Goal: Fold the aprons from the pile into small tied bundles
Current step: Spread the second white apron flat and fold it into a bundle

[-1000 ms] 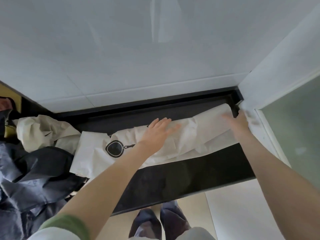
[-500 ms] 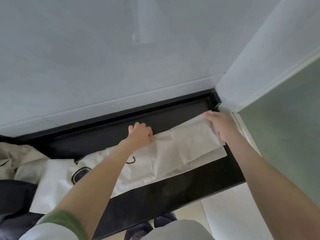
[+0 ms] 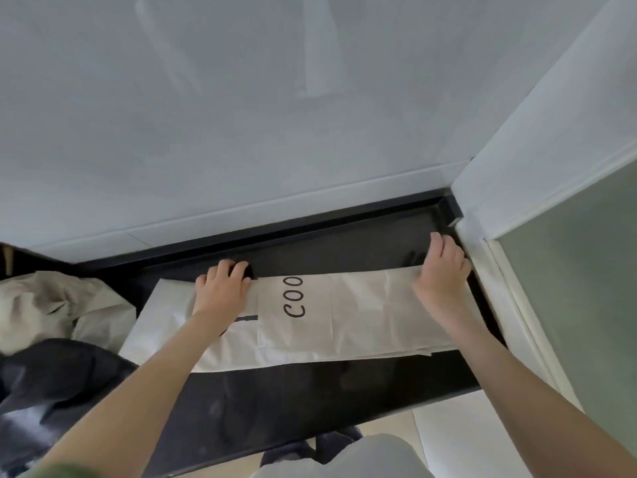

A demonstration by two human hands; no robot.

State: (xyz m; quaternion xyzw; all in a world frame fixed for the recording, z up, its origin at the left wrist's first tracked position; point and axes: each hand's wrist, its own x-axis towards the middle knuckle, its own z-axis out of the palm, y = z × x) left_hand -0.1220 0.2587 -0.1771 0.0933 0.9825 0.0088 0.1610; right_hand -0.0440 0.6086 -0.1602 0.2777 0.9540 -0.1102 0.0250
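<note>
Since far edge was folded over, cream apron lies narrower at frame centre; left hand and right hand curl fingers over fold, pressing crease; next fold possible.

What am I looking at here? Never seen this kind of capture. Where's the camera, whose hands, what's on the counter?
No machine here: a person works with bare hands, and one wide-angle camera on their head looks forward and down, so the arms enter from the bottom of the picture.

The dark counter runs along a pale wall. On it lies a cream apron, folded into a long strip, with the printed letters "COO" showing. The left hand has its fingers curled over the strip's far edge; the right hand grips the far edge near the right end. Both appear to be making a fold.

At the left sits the waiting pile: a crumpled cream apron and dark cloth below it.
</note>
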